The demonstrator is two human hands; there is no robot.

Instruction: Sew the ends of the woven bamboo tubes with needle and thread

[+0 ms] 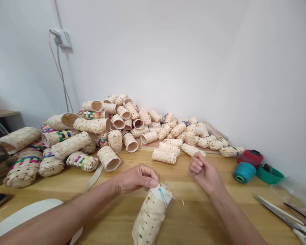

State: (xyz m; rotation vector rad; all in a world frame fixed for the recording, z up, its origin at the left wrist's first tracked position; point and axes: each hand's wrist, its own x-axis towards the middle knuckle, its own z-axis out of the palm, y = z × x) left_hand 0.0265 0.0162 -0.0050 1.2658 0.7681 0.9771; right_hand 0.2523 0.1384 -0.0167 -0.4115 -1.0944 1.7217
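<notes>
Left hand (137, 179) pinches the end of a pale woven strip tube (150, 216), blue thread (163, 195) still loose there; can't tell if the curled right hand (205, 174) holds anything. Big heap of pale woven tubes (122, 127) looks done.

No readable text anywhere. Nothing legible on woven tube (150, 214), wall socket (62, 38), teal thread spool (244, 172) (colored bands on piled tubes (82, 161) just pattern).
</notes>
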